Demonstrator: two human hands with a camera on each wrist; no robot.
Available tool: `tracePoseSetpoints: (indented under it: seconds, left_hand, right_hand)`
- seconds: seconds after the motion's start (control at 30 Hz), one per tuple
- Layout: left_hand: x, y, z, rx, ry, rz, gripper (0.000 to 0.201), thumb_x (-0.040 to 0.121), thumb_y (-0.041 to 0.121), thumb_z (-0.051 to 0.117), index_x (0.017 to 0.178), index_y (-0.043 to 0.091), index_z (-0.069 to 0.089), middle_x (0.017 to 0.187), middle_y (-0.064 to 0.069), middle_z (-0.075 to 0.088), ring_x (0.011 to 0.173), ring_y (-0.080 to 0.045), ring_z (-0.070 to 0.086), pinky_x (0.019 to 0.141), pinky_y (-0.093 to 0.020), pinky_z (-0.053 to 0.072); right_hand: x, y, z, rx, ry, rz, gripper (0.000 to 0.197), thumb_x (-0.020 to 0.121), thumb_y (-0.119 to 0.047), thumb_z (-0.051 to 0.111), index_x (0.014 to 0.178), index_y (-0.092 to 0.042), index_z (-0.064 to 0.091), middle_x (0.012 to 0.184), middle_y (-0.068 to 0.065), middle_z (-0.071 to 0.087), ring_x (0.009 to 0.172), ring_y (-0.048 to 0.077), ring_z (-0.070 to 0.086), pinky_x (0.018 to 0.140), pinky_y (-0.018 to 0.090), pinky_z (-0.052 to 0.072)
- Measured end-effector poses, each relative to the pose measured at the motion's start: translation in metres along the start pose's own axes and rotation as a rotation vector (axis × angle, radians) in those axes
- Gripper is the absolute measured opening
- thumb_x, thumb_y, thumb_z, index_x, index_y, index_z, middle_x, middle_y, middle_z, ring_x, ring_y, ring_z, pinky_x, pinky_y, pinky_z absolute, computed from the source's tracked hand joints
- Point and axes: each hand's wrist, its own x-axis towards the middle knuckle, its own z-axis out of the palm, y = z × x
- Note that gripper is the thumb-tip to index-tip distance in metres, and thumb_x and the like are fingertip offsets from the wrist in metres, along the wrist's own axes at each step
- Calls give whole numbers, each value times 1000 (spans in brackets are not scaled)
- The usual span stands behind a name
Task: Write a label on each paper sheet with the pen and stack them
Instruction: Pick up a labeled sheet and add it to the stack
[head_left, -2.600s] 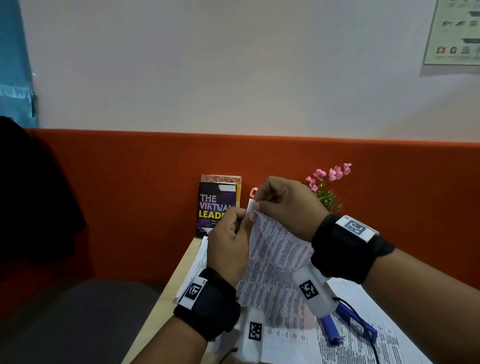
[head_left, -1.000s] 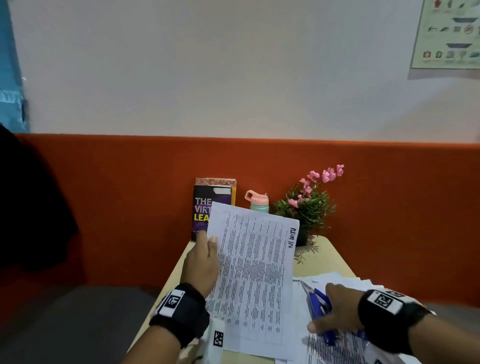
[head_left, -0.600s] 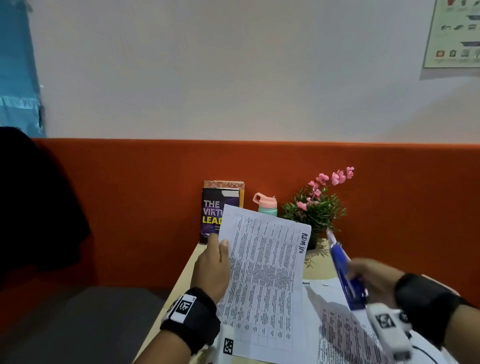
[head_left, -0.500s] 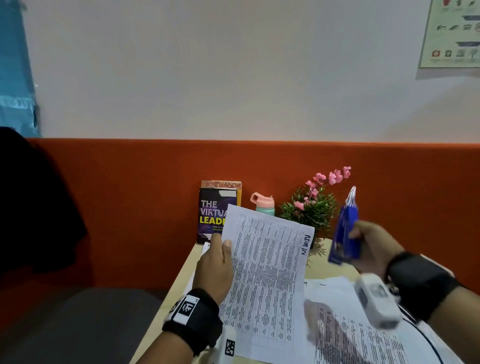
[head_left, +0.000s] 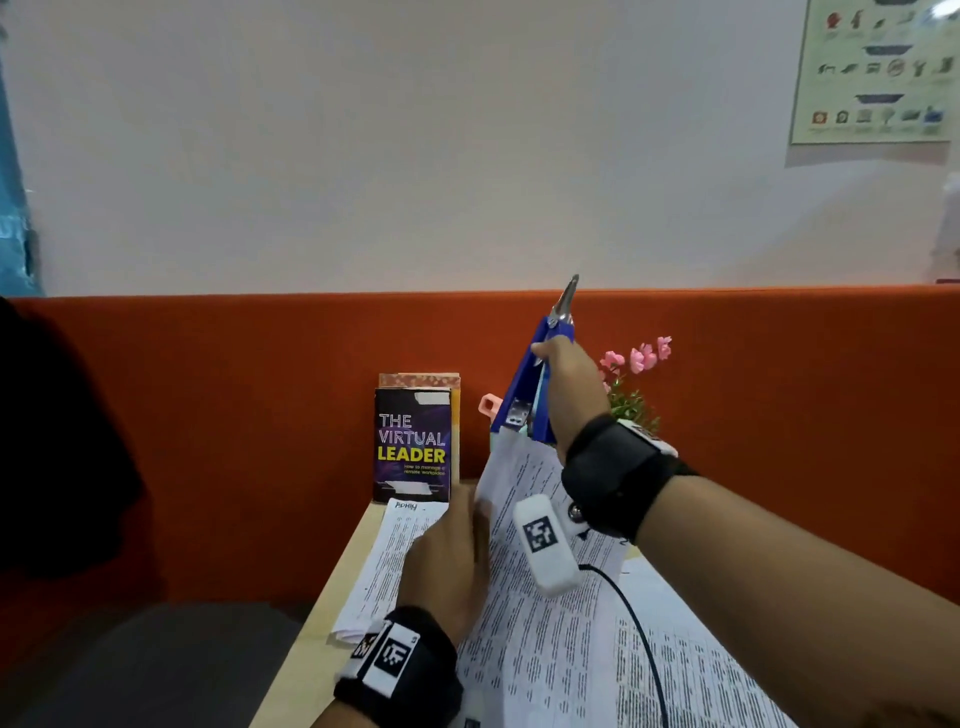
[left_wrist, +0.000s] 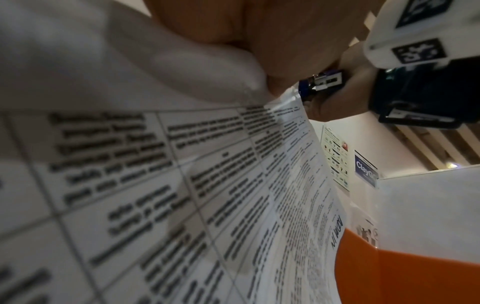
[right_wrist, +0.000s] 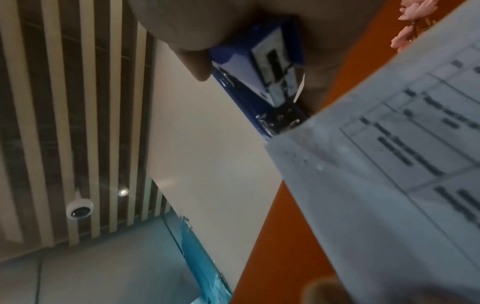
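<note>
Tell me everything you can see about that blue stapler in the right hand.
The stapler is blue plastic with bright metal parts: a pointed metal tab sticks up at its top end, and a silver staple channel shows at its mouth. The right hand grips it, holding it steeply tilted in the air above the desk, mouth end down. That mouth sits at the top corner of the printed paper sheet, which the left hand holds up. Whether it is clamped on the corner cannot be told.

Even indoor light, dim wrist views; close paper sheet (left_wrist: 155, 185) blurred, edges bowed.
</note>
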Motion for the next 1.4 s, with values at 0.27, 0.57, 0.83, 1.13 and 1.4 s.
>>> tracePoseSetpoints:
  seconds: [0.27, 0.57, 0.83, 1.13, 1.4]
  left_hand:
    - [3, 11, 5, 39, 31, 41, 18, 104, 40, 32, 90, 38, 20, 68, 2, 60, 59, -21, 59, 49, -29, 37]
    - [-2, 22, 8, 12, 33, 71, 18, 103, 45, 30, 106, 29, 37, 76, -3, 65, 69, -28, 64, 61, -41, 52]
    - [6, -11, 10, -82, -35, -106, 20, 104, 46, 27, 100, 30, 39, 78, 3, 66, 66, -17, 63, 62, -35, 54]
    - [86, -120, -18, -4, -112, -577, 16, 98, 13, 38, 99, 2, 49, 119, -28, 57, 110, -40, 55, 81, -37, 42]
    - [112, -177, 4, 258, -267, -633, 29, 98, 9, 42, 117, 2, 61, 124, -20, 63, 113, -36, 60, 91, -36, 47]
  right_hand:
    - [-13, 9, 1, -143, 6, -141, 55, 80, -71, 43, 68, -18, 42, 61, 0, 41, 61, 21, 43, 63, 39, 41]
    - [-12, 11, -5, -177, 56, -231, 56, 99, -53, 42, 57, -18, 34, 50, -3, 31, 35, 6, 30, 37, 13, 30]
    - [9, 11, -36, -11, 147, -25, 57, 85, -72, 49, 97, -17, 61, 87, 4, 60, 82, 24, 62, 84, 41, 52]
    - [-32, 76, -131, -627, -190, 594, 44, 94, -57, 50, 96, -14, 57, 90, 16, 64, 76, 28, 61, 70, 38, 49]
    - [-40, 128, -162, -917, -419, 782, 53, 94, -65, 39, 119, -20, 54, 111, 0, 63, 96, 19, 64, 78, 28, 46]
